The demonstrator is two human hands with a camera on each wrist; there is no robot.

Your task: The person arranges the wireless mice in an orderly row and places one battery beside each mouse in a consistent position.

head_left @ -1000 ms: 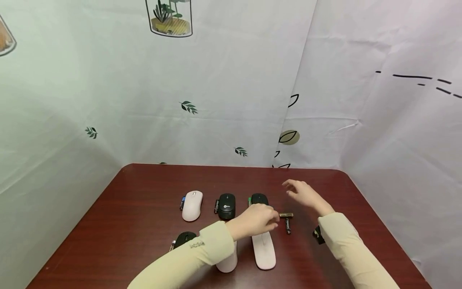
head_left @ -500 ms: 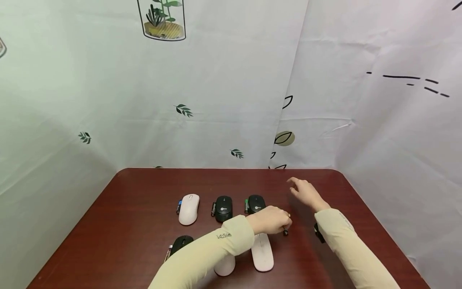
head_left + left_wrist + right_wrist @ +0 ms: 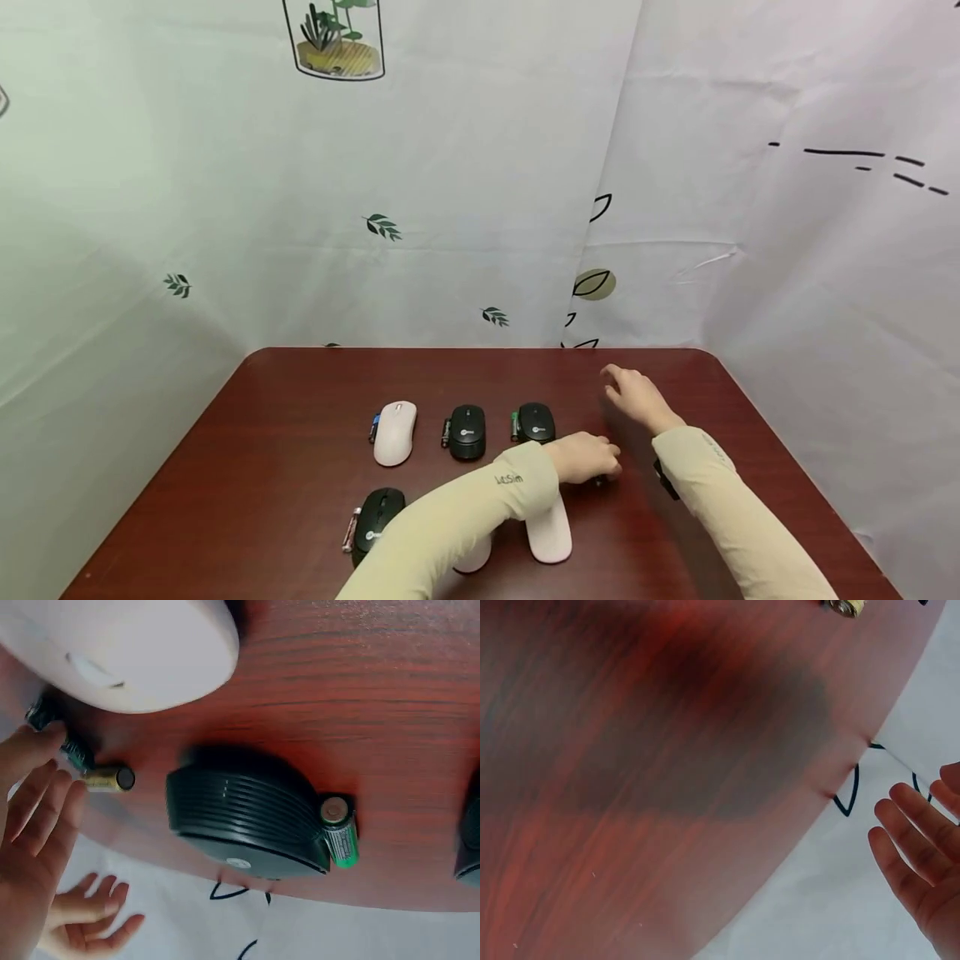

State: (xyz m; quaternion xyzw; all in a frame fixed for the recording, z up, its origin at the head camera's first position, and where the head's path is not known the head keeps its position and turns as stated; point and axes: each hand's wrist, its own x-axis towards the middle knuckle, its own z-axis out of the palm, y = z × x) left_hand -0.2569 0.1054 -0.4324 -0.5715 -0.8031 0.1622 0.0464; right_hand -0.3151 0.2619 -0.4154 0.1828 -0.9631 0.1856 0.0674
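Observation:
My left hand [image 3: 585,458] reaches across the front right of the mice, low over two batteries that it mostly covers in the head view. In the left wrist view, its thumb overlaps a dark battery [image 3: 77,752], and its relaxed fingertips lie beside a gold-and-black battery [image 3: 111,779]. Below my left forearm shows a long white mouse [image 3: 549,533]. A black mouse [image 3: 536,422] with a green-ended battery [image 3: 342,838] at its side stands just behind the hand. My right hand [image 3: 634,396] hovers at the back right, fingers loosely bent, holding nothing.
At the back left are a white mouse [image 3: 394,433] with a blue battery [image 3: 373,427] and a black mouse [image 3: 467,432] with a battery [image 3: 446,432]. Nearer stand another black mouse [image 3: 377,521], a battery [image 3: 351,530] and a partly hidden white mouse [image 3: 474,557]. A patterned cloth [image 3: 450,167] hangs behind the table [image 3: 300,392].
My left hand has moved right, from over the long white mouse to the two batteries, now mostly covered. The right hand has drifted slightly right and stays bare.

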